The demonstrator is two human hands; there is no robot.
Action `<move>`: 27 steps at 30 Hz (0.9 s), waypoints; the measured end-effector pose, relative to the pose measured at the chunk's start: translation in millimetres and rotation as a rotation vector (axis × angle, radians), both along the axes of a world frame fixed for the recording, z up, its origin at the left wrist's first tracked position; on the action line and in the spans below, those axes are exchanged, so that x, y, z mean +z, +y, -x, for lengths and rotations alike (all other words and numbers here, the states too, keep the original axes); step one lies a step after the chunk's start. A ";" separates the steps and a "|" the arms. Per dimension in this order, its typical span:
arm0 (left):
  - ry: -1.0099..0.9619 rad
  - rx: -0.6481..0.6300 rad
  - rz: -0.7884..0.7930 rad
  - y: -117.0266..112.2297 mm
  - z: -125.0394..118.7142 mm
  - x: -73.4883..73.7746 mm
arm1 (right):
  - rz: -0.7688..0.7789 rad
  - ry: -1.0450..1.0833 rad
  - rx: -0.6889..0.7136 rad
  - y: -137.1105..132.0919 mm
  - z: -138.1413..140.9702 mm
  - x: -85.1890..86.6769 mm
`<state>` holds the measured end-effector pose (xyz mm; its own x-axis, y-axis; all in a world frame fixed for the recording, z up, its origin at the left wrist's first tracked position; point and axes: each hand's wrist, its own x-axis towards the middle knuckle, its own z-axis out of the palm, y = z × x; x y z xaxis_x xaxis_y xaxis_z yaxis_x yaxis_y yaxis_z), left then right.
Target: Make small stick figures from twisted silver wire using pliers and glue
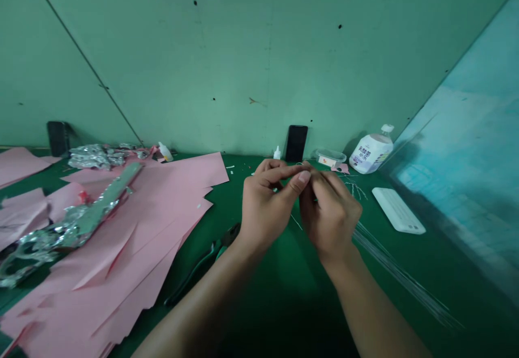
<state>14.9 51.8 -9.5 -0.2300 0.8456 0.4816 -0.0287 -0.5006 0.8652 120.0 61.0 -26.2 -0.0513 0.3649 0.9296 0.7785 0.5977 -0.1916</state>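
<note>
Left hand (270, 204) and right hand (329, 212) closed together, fingertips pinching a thin wire (295, 221), tail hanging below the fingers. Wire looked light, springy, slippery; best held right beside the pinch. Green-handled pliers (211, 260) lay left of the fingers.

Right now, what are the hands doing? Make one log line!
left hand: pinching thin wire | right hand: same wire | near: green-handled pliers
</note>
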 end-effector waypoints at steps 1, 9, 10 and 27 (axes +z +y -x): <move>0.031 0.023 -0.029 0.3 -0.6 -1.7 | 0.007 -0.001 -0.013 0.4 -0.5 -0.1; -0.079 -0.078 -0.057 5.3 0.0 -6.7 | -0.025 0.011 0.033 1.3 -2.9 0.4; -0.123 -0.111 -0.028 5.6 0.0 -6.0 | -0.025 0.053 0.021 0.8 -2.8 1.4; -0.216 -0.186 0.119 7.4 8.1 -0.7 | 0.212 -0.031 0.235 0.3 -8.9 11.7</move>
